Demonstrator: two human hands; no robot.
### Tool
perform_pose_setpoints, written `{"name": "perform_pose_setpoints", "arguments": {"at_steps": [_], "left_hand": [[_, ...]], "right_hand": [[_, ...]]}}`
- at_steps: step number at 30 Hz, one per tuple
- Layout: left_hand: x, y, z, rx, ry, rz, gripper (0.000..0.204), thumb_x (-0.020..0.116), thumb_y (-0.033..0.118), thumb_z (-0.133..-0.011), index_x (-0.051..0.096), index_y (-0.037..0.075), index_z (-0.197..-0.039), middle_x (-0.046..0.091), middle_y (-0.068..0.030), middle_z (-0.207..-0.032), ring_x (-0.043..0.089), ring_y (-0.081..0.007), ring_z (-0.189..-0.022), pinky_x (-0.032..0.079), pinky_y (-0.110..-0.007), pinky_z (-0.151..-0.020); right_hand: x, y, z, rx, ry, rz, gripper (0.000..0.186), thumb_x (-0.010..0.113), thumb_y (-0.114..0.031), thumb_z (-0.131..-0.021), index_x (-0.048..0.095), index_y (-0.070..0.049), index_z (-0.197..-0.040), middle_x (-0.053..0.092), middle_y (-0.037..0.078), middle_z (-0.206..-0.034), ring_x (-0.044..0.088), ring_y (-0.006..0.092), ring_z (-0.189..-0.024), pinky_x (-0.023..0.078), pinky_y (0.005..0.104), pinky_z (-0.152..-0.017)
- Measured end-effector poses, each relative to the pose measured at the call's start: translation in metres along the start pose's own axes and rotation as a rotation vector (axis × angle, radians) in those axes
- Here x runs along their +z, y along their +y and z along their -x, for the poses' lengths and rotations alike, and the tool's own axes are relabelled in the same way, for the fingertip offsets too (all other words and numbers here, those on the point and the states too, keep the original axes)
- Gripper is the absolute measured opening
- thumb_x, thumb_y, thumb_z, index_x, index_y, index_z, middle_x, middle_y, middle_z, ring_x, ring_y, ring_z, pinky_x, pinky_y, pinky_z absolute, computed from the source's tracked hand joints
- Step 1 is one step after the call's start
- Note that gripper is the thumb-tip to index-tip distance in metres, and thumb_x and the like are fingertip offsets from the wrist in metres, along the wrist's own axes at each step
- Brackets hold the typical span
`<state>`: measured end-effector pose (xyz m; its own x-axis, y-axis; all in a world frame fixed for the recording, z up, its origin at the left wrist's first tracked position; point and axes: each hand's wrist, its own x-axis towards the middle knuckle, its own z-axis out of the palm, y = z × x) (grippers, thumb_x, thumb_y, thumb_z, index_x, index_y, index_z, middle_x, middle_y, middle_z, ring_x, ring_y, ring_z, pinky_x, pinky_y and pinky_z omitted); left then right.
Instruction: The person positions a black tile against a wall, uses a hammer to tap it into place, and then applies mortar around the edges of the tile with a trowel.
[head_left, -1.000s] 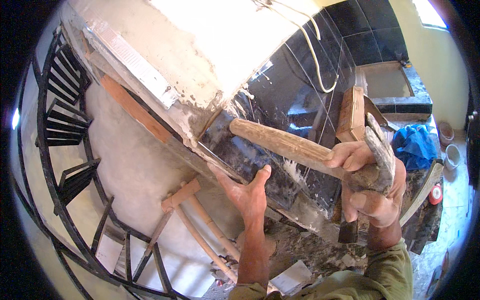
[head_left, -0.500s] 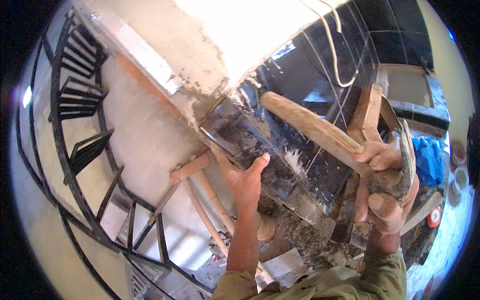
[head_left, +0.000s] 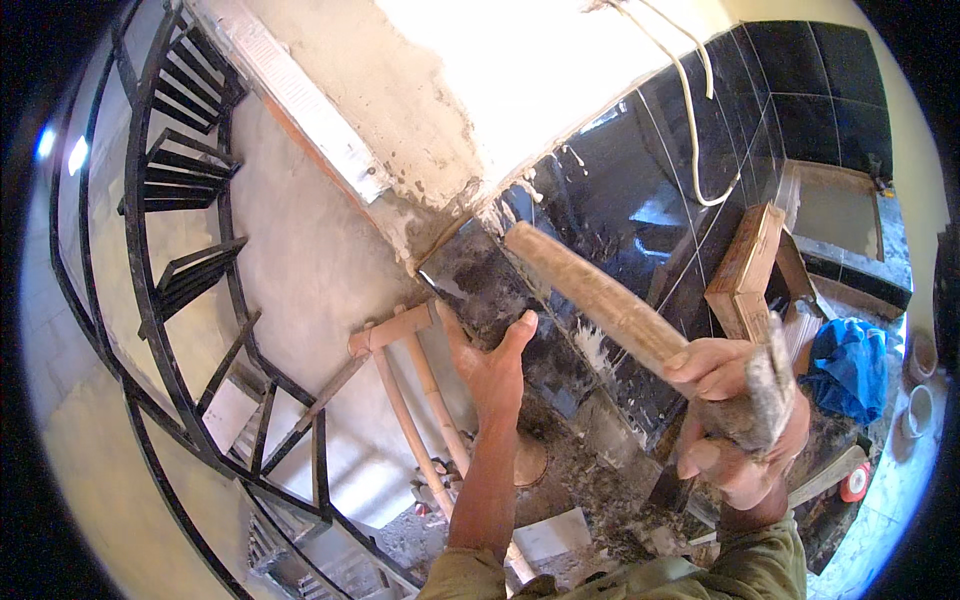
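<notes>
My left hand (head_left: 490,365) grips the lower part of a black tile (head_left: 480,275) smeared with mortar, on a wall corner. Its thumb points up at the tile's right side, and its other fingers reach the left edge, partly hidden. In my right hand (head_left: 735,430) is a mortar-caked trowel (head_left: 600,290), held around its grey blade end. The thick wooden handle points up and left, its butt close to the tile's upper right in the picture; I cannot tell whether they touch.
Glossy black wall tiles (head_left: 640,190) line the right, with a pale cable (head_left: 692,150) hanging over them. A cardboard box (head_left: 745,270) and a blue bag (head_left: 850,370) lie at the right. A black metal railing (head_left: 150,290) curves on the left, beside a wooden frame (head_left: 392,332).
The trowel has shifted left and slightly down, its handle butt nearer the black tile. My left hand stays at the tile. The whole view has shifted a little.
</notes>
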<state>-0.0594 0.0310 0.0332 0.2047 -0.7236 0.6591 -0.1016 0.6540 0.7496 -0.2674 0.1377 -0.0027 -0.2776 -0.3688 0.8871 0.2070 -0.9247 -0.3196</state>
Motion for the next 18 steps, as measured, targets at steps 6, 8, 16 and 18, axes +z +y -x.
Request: {"name": "perform_pose_setpoints", "arguments": {"at_steps": [6,8,16,18], "left_hand": [[0.001,0.001,0.001,-0.003,0.042,-0.018,0.064,0.075,0.001,-0.070,0.049,-0.001,-0.129,0.061,-0.0095,-0.116,0.059,-0.0218,-0.103,0.046,-0.033,-0.094],[0.000,0.001,0.002,-0.002,0.044,-0.016,0.064,0.075,0.001,-0.070,0.049,-0.001,-0.129,0.061,-0.0095,-0.115,0.059,-0.0219,-0.103,0.046,-0.033,-0.094],[-0.003,-0.003,-0.001,0.007,0.032,0.011,0.060,0.075,-0.001,-0.070,0.052,0.000,-0.125,0.062,-0.0087,-0.113,0.060,-0.0202,-0.100,0.047,-0.032,-0.091],[-0.005,-0.006,-0.002,-0.002,-0.005,0.009,0.072,0.075,-0.003,-0.072,0.040,-0.002,-0.136,0.057,-0.0093,-0.115,0.059,-0.0178,-0.097,0.050,-0.032,-0.088]], "right_hand": [[0.002,-0.010,-0.001,0.229,0.008,-0.082,0.043,0.062,0.004,-0.061,0.057,0.010,-0.103,0.058,0.032,-0.105,0.064,0.0222,-0.059,0.048,0.0220,-0.035],[0.009,-0.017,-0.004,0.250,0.091,-0.139,0.041,0.063,0.003,-0.061,0.056,0.010,-0.101,0.058,0.031,-0.104,0.065,0.0223,-0.060,0.049,0.0219,-0.036],[0.007,-0.014,-0.006,0.273,0.026,-0.114,0.046,0.067,-0.001,-0.059,0.055,0.010,-0.102,0.059,0.029,-0.103,0.067,0.0252,-0.074,0.052,0.0237,-0.041],[0.012,-0.010,-0.005,0.202,0.076,-0.099,0.044,0.067,-0.001,-0.060,0.056,0.011,-0.102,0.059,0.029,-0.104,0.066,0.0225,-0.067,0.053,0.0238,-0.041]]}}
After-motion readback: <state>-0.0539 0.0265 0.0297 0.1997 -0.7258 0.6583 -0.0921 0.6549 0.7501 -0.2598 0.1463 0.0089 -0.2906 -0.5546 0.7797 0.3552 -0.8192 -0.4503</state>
